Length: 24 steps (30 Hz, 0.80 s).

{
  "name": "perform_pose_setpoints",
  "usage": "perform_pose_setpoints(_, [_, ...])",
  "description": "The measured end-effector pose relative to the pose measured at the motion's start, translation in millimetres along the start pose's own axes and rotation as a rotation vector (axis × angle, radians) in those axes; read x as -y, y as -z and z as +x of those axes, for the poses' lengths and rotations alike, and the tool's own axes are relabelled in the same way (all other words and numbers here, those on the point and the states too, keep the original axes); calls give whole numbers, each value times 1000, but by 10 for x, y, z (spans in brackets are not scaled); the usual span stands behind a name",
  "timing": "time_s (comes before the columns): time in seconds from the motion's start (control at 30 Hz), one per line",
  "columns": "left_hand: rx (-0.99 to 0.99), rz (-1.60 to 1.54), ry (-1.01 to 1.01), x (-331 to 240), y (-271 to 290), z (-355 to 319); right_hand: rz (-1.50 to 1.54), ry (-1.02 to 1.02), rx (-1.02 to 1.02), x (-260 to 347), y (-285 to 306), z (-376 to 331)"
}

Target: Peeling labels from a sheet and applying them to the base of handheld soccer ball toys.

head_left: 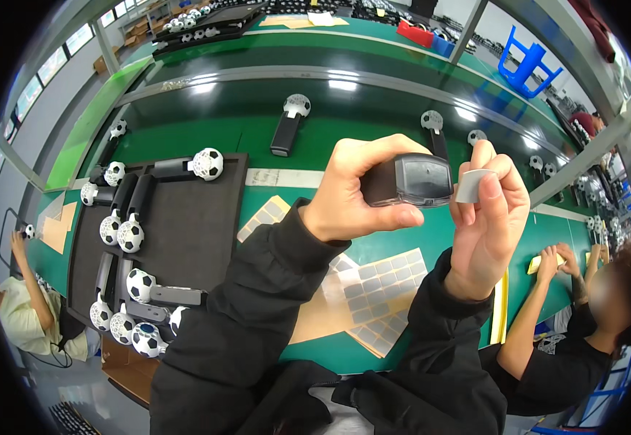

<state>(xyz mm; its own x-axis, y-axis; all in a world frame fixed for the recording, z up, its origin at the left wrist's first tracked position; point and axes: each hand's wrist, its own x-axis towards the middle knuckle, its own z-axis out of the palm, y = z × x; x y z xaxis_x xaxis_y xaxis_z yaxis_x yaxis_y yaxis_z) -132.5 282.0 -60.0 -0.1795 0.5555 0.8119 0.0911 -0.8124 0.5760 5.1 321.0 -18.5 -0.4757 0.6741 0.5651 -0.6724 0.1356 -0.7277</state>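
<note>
My left hand (355,192) is closed around a black handle (424,180), its glossy end turned to the right. If a ball head is on the far end, my fingers hide it. Between the thumb and fingers of my right hand (493,210) is a small grey square sticker (473,185), held just right of that glossy end and apart from it. Below my hands, sheets of grey square stickers (388,279) lie on brown paper (310,319) on the green table.
At left, a dark tray (192,217) carries several black-handled devices with football-patterned heads (208,164). More such devices (286,123) lie on the dark green belt (352,109) ahead. Co-workers sit at right (576,326) and far left (29,312). Metal posts frame the bench.
</note>
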Motion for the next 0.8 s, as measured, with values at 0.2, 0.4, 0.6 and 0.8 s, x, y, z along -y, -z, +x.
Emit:
perform_pose_setpoints(0.2, [93, 298, -226, -2, -7, 1, -142, 7, 39, -33, -69, -69])
perform_pose_setpoints(0.4, [110, 292, -292, 23, 17, 6, -147, -24, 50, -33, -89, -75])
perform_pose_setpoints(0.6, [100, 302, -339, 23, 20, 1, -143, 6, 78, -54, -86, -79])
perform_pose_setpoints(0.8, [111, 309, -330, 8, 19, 6, -147, 34, 82, -61, -80, -83])
